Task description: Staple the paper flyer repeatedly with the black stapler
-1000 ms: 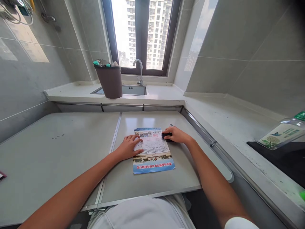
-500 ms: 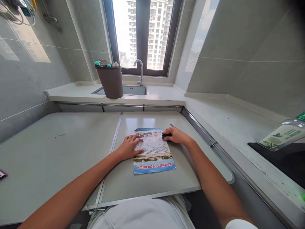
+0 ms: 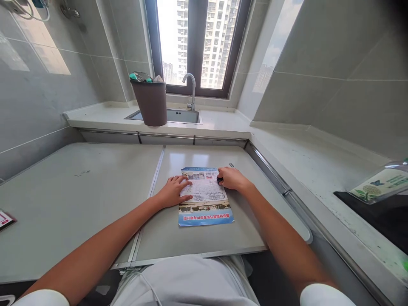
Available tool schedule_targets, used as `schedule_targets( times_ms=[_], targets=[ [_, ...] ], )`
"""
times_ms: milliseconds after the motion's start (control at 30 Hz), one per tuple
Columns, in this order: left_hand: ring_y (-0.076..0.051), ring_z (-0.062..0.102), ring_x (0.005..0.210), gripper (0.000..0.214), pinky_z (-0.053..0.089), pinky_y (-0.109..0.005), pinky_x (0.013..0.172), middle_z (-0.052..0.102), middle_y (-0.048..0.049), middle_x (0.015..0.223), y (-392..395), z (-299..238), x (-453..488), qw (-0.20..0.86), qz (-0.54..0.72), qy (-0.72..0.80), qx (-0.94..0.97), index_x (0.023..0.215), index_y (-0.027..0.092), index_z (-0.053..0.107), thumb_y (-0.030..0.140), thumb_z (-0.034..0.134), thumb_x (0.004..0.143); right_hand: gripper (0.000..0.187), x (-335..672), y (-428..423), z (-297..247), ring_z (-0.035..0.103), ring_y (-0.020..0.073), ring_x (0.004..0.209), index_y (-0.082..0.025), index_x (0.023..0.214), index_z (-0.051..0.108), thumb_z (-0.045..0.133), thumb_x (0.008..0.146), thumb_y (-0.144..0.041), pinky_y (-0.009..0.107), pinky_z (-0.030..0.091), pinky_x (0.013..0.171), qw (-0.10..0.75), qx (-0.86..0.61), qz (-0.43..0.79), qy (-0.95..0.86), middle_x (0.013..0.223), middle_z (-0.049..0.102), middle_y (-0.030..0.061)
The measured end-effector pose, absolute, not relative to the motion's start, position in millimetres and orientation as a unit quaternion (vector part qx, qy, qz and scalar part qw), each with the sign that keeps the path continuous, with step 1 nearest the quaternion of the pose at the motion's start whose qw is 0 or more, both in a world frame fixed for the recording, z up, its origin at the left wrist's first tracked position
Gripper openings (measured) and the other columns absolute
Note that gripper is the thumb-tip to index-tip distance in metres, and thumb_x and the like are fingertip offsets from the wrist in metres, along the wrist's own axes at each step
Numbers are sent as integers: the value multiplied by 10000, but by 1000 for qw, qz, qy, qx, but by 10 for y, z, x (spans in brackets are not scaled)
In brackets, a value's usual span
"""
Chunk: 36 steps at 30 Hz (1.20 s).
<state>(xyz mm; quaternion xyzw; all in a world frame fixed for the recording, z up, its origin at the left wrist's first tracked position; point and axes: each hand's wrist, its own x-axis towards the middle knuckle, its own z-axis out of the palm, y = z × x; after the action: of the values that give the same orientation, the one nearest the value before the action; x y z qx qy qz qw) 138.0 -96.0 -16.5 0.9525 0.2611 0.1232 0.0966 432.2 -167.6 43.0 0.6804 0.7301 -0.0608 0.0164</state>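
A printed flyer [image 3: 207, 208] with blue bands and red lettering lies on the light grey table, its text upside down to me. My left hand [image 3: 174, 191] rests on its left edge, fingers spread. At the upper right edge of the flyer, my right hand [image 3: 234, 178] is closed around a small black object that looks like a mini stapler [image 3: 219, 180]. Most of it is hidden by the fingers; its front end sits at the paper's edge. Just beyond that hand lie short dark strips [image 3: 231, 165], perhaps staples.
More dark strips [image 3: 82, 173] lie on the left table half, and a pink-and-white card or box [image 3: 5, 219] at its far left. A brown bin [image 3: 149, 104] stands by the sink [image 3: 183, 115] and faucet [image 3: 192, 91]. A labelled plastic bottle [image 3: 381, 182] lies at right.
The right hand has closed further over the black stapler, so less of it shows. The left hand stays on the flyer. The whole view has shifted slightly.
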Motion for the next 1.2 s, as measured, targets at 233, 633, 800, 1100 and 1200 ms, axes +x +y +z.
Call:
schedule_targets(
  times_ms=[233, 633, 800, 1100, 1200],
  targets=[
    [-360, 477, 1380, 514, 366, -586, 1138, 541, -103, 1491, -943, -151, 1370, 91, 121, 263, 953, 1359, 311, 609, 615, 583, 945, 163, 4444, -1708, 360, 656, 301, 1067, -206, 952, 784, 738, 798, -182, 353, 470, 907, -44, 653, -77, 752, 1128, 722, 123],
    [-365, 446, 1412, 531, 349, -607, 1163, 512, -99, 1524, -941, -131, 1364, 96, 109, 260, 955, 1379, 312, 592, 631, 553, 956, 330, 5112, -1843, 371, 693, 243, 785, -245, 1020, 782, 787, 775, -465, 287, 439, 640, -91, 765, -157, 618, 926, 776, 63],
    [-371, 452, 1409, 537, 352, -599, 1165, 518, -92, 1523, -934, -141, 1361, 98, 118, 255, 955, 1374, 320, 603, 645, 556, 949, 377, 4971, -1819, 413, 716, 311, 854, -198, 940, 787, 724, 838, -555, 326, 449, 665, -97, 837, -25, 538, 938, 770, 152],
    [-297, 549, 1294, 286, 440, -509, 1098, 598, -102, 1372, -889, -171, 1377, 123, 168, 279, 938, 1219, 240, 605, 402, 470, 1026, 399, 3988, -1740, 187, 704, 253, 807, -230, 882, 782, 649, 892, -607, 291, 426, 651, -186, 714, -87, 670, 850, 775, 81],
    [-276, 569, 1248, 245, 470, -474, 1080, 603, -115, 1318, -842, -192, 1369, 114, 207, 304, 923, 1153, 221, 623, 276, 432, 1009, 330, 3754, -1752, 151, 700, 236, 815, -237, 877, 762, 659, 890, -550, 277, 421, 645, -168, 686, -104, 700, 872, 775, 69]
  ],
)
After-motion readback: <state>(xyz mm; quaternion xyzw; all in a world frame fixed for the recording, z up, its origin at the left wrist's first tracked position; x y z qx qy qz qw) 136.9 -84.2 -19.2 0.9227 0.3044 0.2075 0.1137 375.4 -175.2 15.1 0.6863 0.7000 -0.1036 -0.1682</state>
